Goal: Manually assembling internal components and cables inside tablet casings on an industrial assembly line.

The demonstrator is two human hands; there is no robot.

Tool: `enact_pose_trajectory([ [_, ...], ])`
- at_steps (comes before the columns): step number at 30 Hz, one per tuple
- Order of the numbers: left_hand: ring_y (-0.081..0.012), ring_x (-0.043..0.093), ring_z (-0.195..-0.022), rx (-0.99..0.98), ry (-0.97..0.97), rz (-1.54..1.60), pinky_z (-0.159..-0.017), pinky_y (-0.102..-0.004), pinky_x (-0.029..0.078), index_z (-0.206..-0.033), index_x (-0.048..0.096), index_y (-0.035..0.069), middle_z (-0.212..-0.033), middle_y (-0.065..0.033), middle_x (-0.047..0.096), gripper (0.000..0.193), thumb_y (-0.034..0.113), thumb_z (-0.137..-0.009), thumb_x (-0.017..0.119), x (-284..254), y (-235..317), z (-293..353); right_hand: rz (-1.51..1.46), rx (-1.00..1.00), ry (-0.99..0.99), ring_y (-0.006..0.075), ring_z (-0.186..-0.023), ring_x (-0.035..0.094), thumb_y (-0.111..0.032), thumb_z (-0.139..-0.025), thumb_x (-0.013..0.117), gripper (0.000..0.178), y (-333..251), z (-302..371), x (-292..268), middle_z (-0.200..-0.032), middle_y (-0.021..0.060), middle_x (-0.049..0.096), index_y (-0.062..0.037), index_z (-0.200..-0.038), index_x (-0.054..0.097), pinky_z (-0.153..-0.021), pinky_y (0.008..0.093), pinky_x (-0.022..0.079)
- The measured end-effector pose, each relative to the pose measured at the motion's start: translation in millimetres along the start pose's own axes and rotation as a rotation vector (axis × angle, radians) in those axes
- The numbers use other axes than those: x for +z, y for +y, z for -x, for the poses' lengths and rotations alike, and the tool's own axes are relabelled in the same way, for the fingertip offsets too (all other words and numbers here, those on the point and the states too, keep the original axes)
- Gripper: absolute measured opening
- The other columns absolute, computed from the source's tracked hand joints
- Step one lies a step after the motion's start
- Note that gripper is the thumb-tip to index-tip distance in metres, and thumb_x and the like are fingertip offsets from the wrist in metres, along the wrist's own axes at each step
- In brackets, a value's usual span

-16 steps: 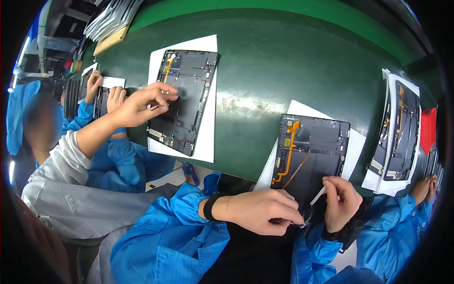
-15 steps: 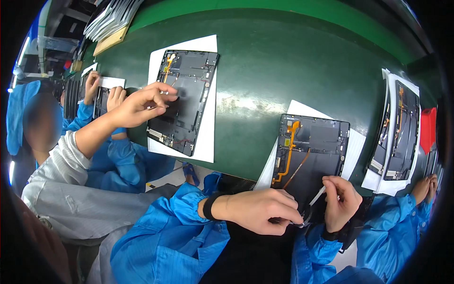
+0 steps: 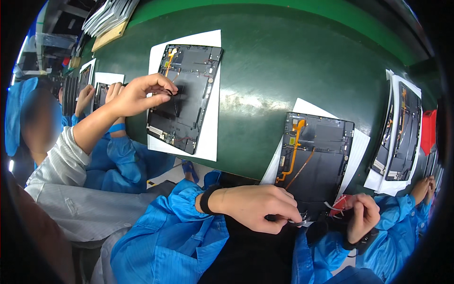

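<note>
Presently: one open tablet [image 3: 320,163], right of centre in the frame, on paper [image 3: 358,152]; one left hand [image 3: 257,208], thumb and finger together at its lower edge; one right hand [image 3: 363,217], curled beside a white strip [image 3: 334,207], grip unclear to me.

An electronics assembly workshop: opened flat devices [image 3: 326,137] with exposed wiring [image 3: 299,126] lie on white sheets [image 3: 212,118] along a green worktop [image 3: 265,57], among people in blue smocks [image 3: 161,232].
</note>
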State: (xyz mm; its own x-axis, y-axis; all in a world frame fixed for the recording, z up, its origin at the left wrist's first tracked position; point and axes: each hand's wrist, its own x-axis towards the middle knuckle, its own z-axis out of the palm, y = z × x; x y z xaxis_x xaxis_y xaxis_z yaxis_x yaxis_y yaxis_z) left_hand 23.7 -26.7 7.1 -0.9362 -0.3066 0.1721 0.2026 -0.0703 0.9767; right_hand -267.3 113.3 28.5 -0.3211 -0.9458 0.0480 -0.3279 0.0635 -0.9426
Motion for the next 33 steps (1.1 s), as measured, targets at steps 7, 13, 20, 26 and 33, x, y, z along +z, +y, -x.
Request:
enact_pose_trajectory([
  [7, -0.03, 0.069, -0.086, 0.014, 0.042, 0.002, -0.08, -0.0408, 0.055, -0.107, 0.072, -0.002, -0.093, -0.0142, 0.072, 0.016, 0.001, -0.092, 0.072, -2, -1, -2, 0.337, 0.773, -0.073, 0.0142, -0.075, 0.068, 0.002, -0.087, 0.077, 0.022, 28, 57, -99, -0.088, 0.0086, 0.073, 0.0054, -0.108, 0.072, -0.069, 0.026, 0.052],
  [13, -0.0281, 0.068, -0.08, 0.01, 0.113, 0.017, -0.071, -0.0379, 0.055, -0.104, 0.071, -0.004, -0.091, -0.0133, 0.072, 0.013, 0.001, -0.093, 0.072, 4, 9, -10, 0.667, 0.457, -0.003, 0.0202, -0.089, 0.071, 0.004, -0.078, 0.081, 0.058, -5, 54, -67, -0.114, 0.0152, 0.074, 0.0067, -0.133, 0.066, -0.076, 0.0314, 0.055],
  [20, -0.0266, 0.066, -0.076, 0.016, 0.165, 0.002, -0.067, -0.0369, 0.054, -0.104, 0.073, -0.003, -0.091, -0.0131, 0.074, 0.013, 0.0, -0.093, 0.077, 17, 23, -21, 0.213, -0.581, -0.277, 0.0262, -0.077, 0.075, -0.008, -0.068, 0.094, 0.042, -39, -14, 38, -0.101, 0.0189, 0.075, -0.0017, -0.104, 0.075, -0.062, 0.0338, 0.061],
  [26, -0.0284, 0.069, -0.079, 0.054, 0.322, -0.212, -0.071, -0.0381, 0.056, -0.097, 0.075, 0.0, -0.089, -0.011, 0.073, 0.017, 0.004, -0.084, 0.086, 17, 31, -16, 0.161, -0.665, -0.324, 0.0205, -0.069, 0.075, -0.009, -0.08, 0.082, 0.02, -49, -32, 50, -0.091, 0.0146, 0.079, -0.0017, -0.098, 0.08, -0.056, 0.0276, 0.059],
  [33, -0.0514, 0.05, -0.14, -0.259, 0.607, -1.125, -0.115, -0.0558, 0.044, -0.139, 0.064, 0.004, -0.154, -0.0284, 0.048, 0.072, 0.02, -0.074, 0.093, 9, 9, -14, 0.266, -0.556, -0.176, 0.0174, -0.065, 0.072, -0.001, -0.061, 0.085, 0.029, -43, -32, 37, -0.112, 0.0212, 0.077, -0.0071, -0.089, 0.084, -0.056, 0.0252, 0.054],
])
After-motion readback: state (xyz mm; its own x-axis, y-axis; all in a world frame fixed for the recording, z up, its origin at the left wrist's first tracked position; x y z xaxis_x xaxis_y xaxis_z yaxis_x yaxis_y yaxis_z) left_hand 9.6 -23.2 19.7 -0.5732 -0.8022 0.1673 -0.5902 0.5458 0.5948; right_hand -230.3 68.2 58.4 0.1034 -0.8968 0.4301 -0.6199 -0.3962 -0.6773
